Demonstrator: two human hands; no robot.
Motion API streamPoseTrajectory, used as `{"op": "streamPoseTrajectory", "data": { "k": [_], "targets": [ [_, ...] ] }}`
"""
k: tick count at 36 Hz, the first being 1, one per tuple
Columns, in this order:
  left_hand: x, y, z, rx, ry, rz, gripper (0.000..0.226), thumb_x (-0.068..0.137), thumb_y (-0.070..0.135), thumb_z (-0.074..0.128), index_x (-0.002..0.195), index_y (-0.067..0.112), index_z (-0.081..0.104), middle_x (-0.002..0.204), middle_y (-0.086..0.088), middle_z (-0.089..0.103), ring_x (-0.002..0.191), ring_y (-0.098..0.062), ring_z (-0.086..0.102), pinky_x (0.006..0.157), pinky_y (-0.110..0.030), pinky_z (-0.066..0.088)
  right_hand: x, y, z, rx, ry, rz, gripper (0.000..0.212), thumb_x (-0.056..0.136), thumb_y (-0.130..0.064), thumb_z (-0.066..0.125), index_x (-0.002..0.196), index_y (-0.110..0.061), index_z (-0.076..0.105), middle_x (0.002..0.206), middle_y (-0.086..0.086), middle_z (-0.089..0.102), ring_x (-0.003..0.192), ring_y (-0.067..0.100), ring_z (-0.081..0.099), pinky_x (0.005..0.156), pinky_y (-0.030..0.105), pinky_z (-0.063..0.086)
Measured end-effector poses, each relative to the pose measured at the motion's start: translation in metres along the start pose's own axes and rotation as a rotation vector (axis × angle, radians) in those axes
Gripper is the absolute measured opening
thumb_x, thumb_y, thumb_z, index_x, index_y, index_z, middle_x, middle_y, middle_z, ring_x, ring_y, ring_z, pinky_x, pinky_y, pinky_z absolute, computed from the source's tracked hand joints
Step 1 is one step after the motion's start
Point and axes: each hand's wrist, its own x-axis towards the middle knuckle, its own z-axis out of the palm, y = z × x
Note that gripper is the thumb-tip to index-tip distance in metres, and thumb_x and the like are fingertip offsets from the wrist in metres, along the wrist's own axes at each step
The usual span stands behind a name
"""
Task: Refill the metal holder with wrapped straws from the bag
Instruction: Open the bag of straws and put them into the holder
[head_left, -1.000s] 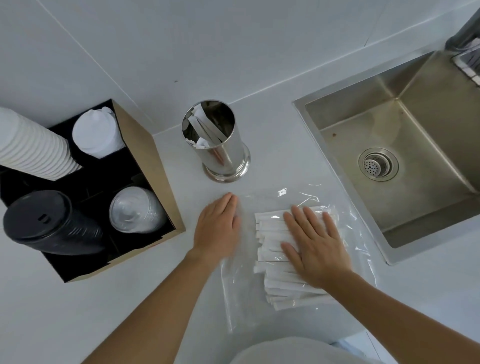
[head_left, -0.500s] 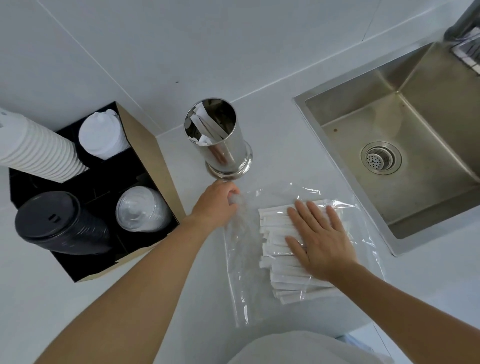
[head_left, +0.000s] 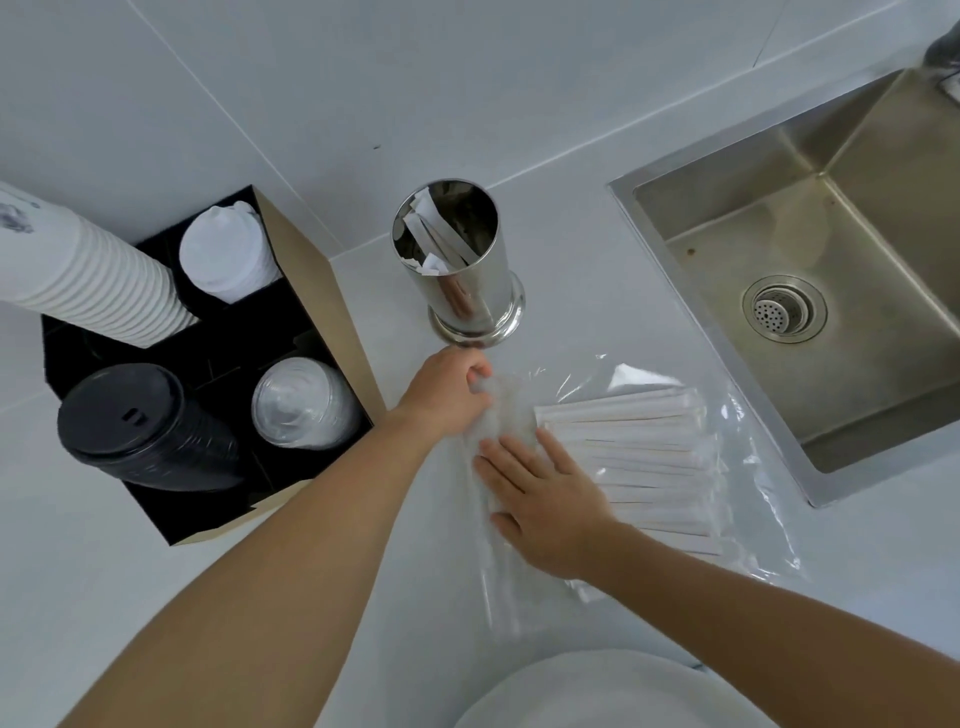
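Observation:
A shiny metal holder (head_left: 470, 291) stands upright on the white counter with a few wrapped straws leaning inside. Just in front of it lies a clear plastic bag (head_left: 748, 499) holding a flat stack of white wrapped straws (head_left: 644, 457). My left hand (head_left: 447, 392) is closed, pinching the bag's bunched left end right below the holder's base. My right hand (head_left: 540, 499) lies flat with fingers spread on the left part of the bag, over the straw ends. Whether those fingers are inside the bag or on top of it, I cannot tell.
A brown and black organiser box (head_left: 311, 312) at the left holds stacked white cups (head_left: 88, 275), white lids (head_left: 228, 254), black lids (head_left: 140, 431) and clear lids (head_left: 301, 405). A steel sink (head_left: 810, 291) is set into the counter at the right. White wall behind.
My left hand went from flat on the counter to a closed pinch on the bag's left end. My right hand slid left off the straw stack toward the bag's opening.

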Motion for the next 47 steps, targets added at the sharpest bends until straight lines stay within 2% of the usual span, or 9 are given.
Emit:
{"op": "streamPoseTrajectory", "data": {
  "k": [3, 8, 13, 17, 21, 27, 39, 44, 47],
  "targets": [
    [0.001, -0.002, 0.000, -0.004, 0.001, 0.006, 0.028, 0.079, 0.016, 0.071, 0.105, 0.013, 0.063, 0.103, -0.003, 0.053, 0.089, -0.018, 0.053, 0.085, -0.029, 0.046, -0.003, 0.004, 0.005, -0.010, -0.045, 0.011, 0.062, 0.089, -0.046, 0.035, 0.138, -0.012, 0.052, 0.146, 0.005, 0.049, 0.134, 0.023, 0.047, 0.112, 0.050, 0.017],
    [0.002, -0.006, 0.002, -0.002, 0.014, 0.024, 0.025, 0.078, 0.017, 0.072, 0.102, 0.012, 0.063, 0.102, -0.002, 0.051, 0.088, -0.016, 0.051, 0.087, -0.030, 0.046, -0.016, 0.012, 0.009, -0.055, -0.030, -0.007, 0.067, 0.091, -0.050, 0.035, 0.143, -0.010, 0.044, 0.151, 0.007, 0.042, 0.140, 0.023, 0.039, 0.114, 0.051, 0.015],
    [0.004, -0.003, 0.000, 0.016, -0.002, 0.027, 0.021, 0.078, 0.015, 0.070, 0.097, 0.008, 0.065, 0.101, -0.005, 0.056, 0.086, -0.018, 0.053, 0.085, -0.032, 0.048, -0.017, 0.012, 0.010, -0.068, -0.022, -0.012, 0.068, 0.093, -0.051, 0.035, 0.146, -0.010, 0.039, 0.153, 0.009, 0.038, 0.142, 0.024, 0.034, 0.115, 0.051, 0.013],
    [0.006, -0.003, -0.001, 0.035, -0.018, 0.040, 0.012, 0.080, 0.014, 0.068, 0.092, 0.011, 0.065, 0.100, -0.004, 0.058, 0.085, -0.017, 0.055, 0.082, -0.028, 0.048, -0.018, 0.013, 0.009, -0.067, 0.002, -0.027, 0.067, 0.094, -0.050, 0.035, 0.147, -0.009, 0.037, 0.154, 0.009, 0.037, 0.143, 0.024, 0.033, 0.115, 0.051, 0.014],
    [0.007, -0.002, -0.002, 0.057, -0.016, 0.050, 0.005, 0.082, 0.014, 0.063, 0.084, 0.011, 0.066, 0.092, -0.002, 0.063, 0.086, -0.019, 0.059, 0.082, -0.036, 0.052, -0.018, 0.013, 0.010, -0.067, 0.019, -0.030, 0.067, 0.094, -0.050, 0.036, 0.147, -0.010, 0.037, 0.154, 0.009, 0.036, 0.143, 0.024, 0.033, 0.115, 0.051, 0.015],
    [0.007, -0.002, -0.009, 0.077, -0.055, 0.074, 0.006, 0.086, 0.016, 0.059, 0.083, 0.014, 0.063, 0.086, 0.002, 0.063, 0.083, -0.020, 0.061, 0.079, -0.039, 0.054, -0.018, 0.013, 0.011, -0.060, 0.026, -0.027, 0.068, 0.094, -0.051, 0.035, 0.147, -0.010, 0.037, 0.155, 0.008, 0.035, 0.143, 0.024, 0.032, 0.115, 0.051, 0.015],
    [0.006, -0.009, -0.023, 0.034, -0.200, 0.109, 0.007, 0.091, 0.023, 0.055, 0.084, 0.024, 0.058, 0.084, 0.008, 0.064, 0.073, -0.007, 0.058, 0.069, -0.027, 0.049, -0.018, 0.013, 0.011, -0.058, 0.030, -0.030, 0.068, 0.094, -0.052, 0.035, 0.148, -0.011, 0.036, 0.156, 0.008, 0.032, 0.145, 0.023, 0.029, 0.116, 0.051, 0.013],
    [0.005, -0.011, -0.026, 0.036, -0.236, 0.116, 0.012, 0.092, 0.024, 0.055, 0.081, 0.028, 0.052, 0.081, 0.007, 0.066, 0.069, -0.008, 0.056, 0.065, -0.027, 0.043, -0.018, 0.013, 0.011, -0.064, 0.023, -0.030, 0.068, 0.095, -0.052, 0.034, 0.149, -0.011, 0.035, 0.156, 0.008, 0.031, 0.145, 0.023, 0.026, 0.116, 0.052, 0.013],
    [0.004, -0.010, -0.026, 0.019, -0.247, 0.125, 0.014, 0.092, 0.023, 0.054, 0.080, 0.030, 0.049, 0.080, 0.005, 0.069, 0.070, -0.012, 0.058, 0.066, -0.031, 0.047, -0.018, 0.012, 0.011, -0.065, 0.029, -0.031, 0.068, 0.094, -0.052, 0.035, 0.148, -0.011, 0.036, 0.156, 0.009, 0.032, 0.145, 0.024, 0.027, 0.115, 0.052, 0.014]
  ]
}}
